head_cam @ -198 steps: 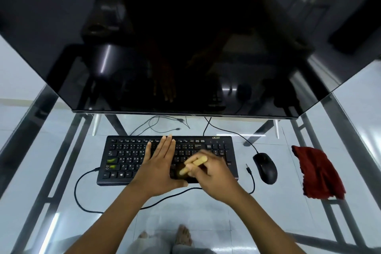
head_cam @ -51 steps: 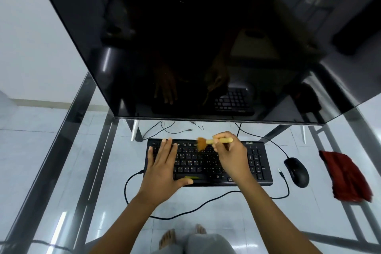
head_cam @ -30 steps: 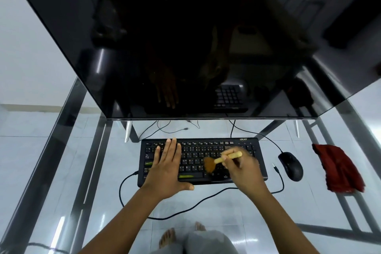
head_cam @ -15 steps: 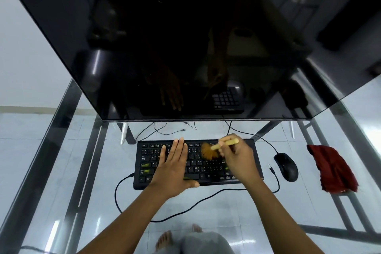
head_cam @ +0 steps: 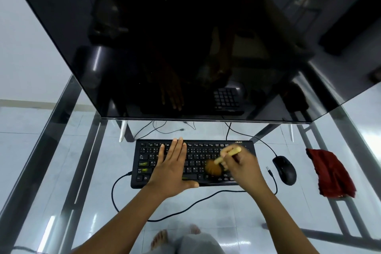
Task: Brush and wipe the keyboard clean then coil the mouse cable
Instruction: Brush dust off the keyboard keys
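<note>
A black keyboard [head_cam: 144,156] lies on the glass desk below the monitor. My left hand [head_cam: 172,168] rests flat on its left-middle keys, fingers straight. My right hand [head_cam: 242,168] grips a small brush [head_cam: 214,168] by its pale yellow handle; the brown bristles touch the lower right-middle keys and look blurred. A black mouse [head_cam: 285,170] sits to the right of the keyboard, its cable [head_cam: 247,135] running up behind the monitor. A red cloth [head_cam: 329,173] lies crumpled further right.
A large dark monitor [head_cam: 185,37] fills the upper view, its lower edge just beyond the keyboard. The keyboard cable [head_cam: 185,206] loops over the glass desk [head_cam: 82,161] in front. A loose USB plug [head_cam: 269,170] lies beside the mouse. Metal frame bars run under the glass.
The brush has swept down from the keyboard's upper rows to its lower rows. My left hand stays flat on the keys. The camera view has shifted slightly.
</note>
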`<control>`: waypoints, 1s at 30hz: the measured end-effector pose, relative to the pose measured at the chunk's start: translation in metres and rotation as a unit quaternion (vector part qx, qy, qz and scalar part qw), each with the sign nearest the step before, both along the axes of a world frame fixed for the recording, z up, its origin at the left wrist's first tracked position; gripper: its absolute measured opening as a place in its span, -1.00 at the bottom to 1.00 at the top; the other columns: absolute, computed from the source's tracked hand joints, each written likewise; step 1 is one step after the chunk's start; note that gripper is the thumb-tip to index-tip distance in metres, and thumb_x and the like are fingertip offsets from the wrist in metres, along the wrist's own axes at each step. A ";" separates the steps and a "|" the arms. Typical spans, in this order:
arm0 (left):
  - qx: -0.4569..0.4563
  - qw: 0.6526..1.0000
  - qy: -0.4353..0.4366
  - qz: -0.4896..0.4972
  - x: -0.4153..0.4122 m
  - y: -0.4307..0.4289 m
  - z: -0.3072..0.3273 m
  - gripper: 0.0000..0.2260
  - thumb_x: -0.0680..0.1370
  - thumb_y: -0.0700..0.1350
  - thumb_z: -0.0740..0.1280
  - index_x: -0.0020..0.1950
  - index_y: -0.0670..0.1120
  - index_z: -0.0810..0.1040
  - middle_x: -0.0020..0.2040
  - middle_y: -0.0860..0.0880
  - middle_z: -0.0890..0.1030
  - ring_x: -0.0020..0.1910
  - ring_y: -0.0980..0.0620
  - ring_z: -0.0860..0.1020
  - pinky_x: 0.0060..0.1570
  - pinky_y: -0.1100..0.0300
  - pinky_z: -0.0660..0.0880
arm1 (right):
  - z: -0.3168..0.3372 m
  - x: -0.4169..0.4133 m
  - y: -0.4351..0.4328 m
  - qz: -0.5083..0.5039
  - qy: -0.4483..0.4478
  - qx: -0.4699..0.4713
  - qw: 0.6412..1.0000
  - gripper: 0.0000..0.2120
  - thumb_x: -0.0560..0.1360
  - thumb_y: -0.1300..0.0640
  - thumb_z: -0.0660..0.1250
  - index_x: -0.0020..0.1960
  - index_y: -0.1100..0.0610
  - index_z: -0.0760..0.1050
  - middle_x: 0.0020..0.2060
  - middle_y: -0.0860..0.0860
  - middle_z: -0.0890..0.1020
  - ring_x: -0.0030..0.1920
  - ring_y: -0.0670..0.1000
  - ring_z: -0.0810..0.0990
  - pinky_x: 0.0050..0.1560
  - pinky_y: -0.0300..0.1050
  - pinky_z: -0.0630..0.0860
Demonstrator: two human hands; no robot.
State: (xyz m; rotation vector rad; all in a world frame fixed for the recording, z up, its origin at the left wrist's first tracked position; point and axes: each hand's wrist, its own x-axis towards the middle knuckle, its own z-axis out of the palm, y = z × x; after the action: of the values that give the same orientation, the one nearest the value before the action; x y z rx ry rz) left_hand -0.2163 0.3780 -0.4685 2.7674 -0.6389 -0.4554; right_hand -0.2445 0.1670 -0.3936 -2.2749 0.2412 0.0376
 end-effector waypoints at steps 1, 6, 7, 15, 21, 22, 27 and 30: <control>0.002 1.000 -0.001 0.001 0.000 -0.001 0.001 0.08 0.37 0.49 0.18 0.56 -0.12 -0.29 0.54 -0.04 -0.38 0.48 0.01 -0.45 0.43 -0.11 -0.41 | 0.000 0.005 -0.002 -0.036 -0.036 0.012 0.999 -0.84 0.56 0.20 0.34 -0.14 -0.02 0.56 -0.24 -0.06 0.69 -0.22 -0.10 0.66 -0.11 -0.20 0.58; 0.011 1.000 0.007 0.001 -0.001 -0.016 0.004 0.07 0.40 0.48 0.19 0.56 -0.13 -0.29 0.54 -0.05 -0.37 0.48 0.01 -0.44 0.45 -0.15 -0.38 | -0.003 0.029 -0.005 -0.036 0.003 0.068 0.997 -0.87 0.57 0.18 0.33 -0.12 0.01 0.57 -0.21 0.00 0.70 -0.17 0.00 0.69 -0.07 -0.14 0.62; 0.009 1.000 0.008 0.000 -0.001 -0.021 0.005 0.06 0.40 0.48 0.19 0.56 -0.13 -0.29 0.54 -0.05 -0.38 0.48 0.00 -0.44 0.45 -0.15 -0.38 | -0.003 0.034 -0.010 -0.052 -0.021 0.034 0.998 -0.83 0.57 0.20 0.32 -0.14 -0.02 0.56 -0.19 -0.02 0.68 -0.20 -0.06 0.66 -0.11 -0.22 0.58; 0.003 1.000 0.014 -0.022 0.002 -0.059 0.012 0.06 0.41 0.47 0.18 0.55 -0.13 -0.30 0.53 -0.05 -0.40 0.48 0.01 -0.45 0.45 -0.17 -0.37 | 0.001 0.024 -0.062 -0.057 -0.037 -0.052 0.996 -0.81 0.54 0.28 0.31 -0.16 0.03 0.53 -0.23 -0.10 0.64 -0.23 -0.13 0.56 -0.16 -0.39 0.44; 0.004 0.998 0.012 -0.062 0.006 -0.095 0.011 0.06 0.41 0.46 0.21 0.56 -0.12 -0.30 0.54 -0.04 -0.39 0.47 0.02 -0.46 0.45 -0.16 -0.37 | -0.004 0.000 -0.078 -0.050 -0.047 -0.037 0.997 -0.83 0.54 0.28 0.33 -0.13 0.03 0.55 -0.14 -0.05 0.65 -0.13 -0.06 0.63 -0.04 -0.34 0.50; 0.002 0.998 0.013 -0.066 0.006 -0.101 0.011 0.06 0.41 0.46 0.21 0.56 -0.12 -0.29 0.54 -0.04 -0.39 0.47 0.03 -0.45 0.45 -0.15 -0.38 | -0.005 -0.004 -0.081 -0.096 -0.075 -0.050 0.991 -0.82 0.53 0.30 0.33 -0.11 0.03 0.56 -0.12 -0.07 0.61 -0.11 -0.11 0.60 -0.05 -0.44 0.43; 0.011 0.997 0.010 -0.071 0.008 -0.120 0.010 0.07 0.40 0.45 0.23 0.56 -0.11 -0.29 0.54 -0.05 -0.38 0.48 0.01 -0.45 0.45 -0.14 -0.39 | -0.014 -0.024 -0.092 -0.032 -0.026 0.000 0.999 -0.82 0.57 0.27 0.30 -0.13 0.03 0.53 -0.24 -0.07 0.70 -0.20 -0.12 0.65 -0.09 -0.33 0.55; 0.019 0.998 0.012 -0.066 0.004 -0.123 0.004 0.09 0.39 0.46 0.23 0.55 -0.11 -0.31 0.54 -0.06 -0.38 0.48 0.01 -0.44 0.45 -0.16 -0.36 | -0.015 -0.024 -0.104 -0.126 -0.090 -0.051 0.987 -0.84 0.53 0.29 0.35 -0.09 0.04 0.57 -0.14 -0.06 0.62 -0.20 -0.15 0.58 -0.16 -0.56 0.37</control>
State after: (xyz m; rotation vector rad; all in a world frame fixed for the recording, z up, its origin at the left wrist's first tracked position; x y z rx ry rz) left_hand -0.2127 0.2552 -0.4642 2.7611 -0.8192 -0.5335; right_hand -0.2683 0.0628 -0.4084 -2.3154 0.4406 -0.3176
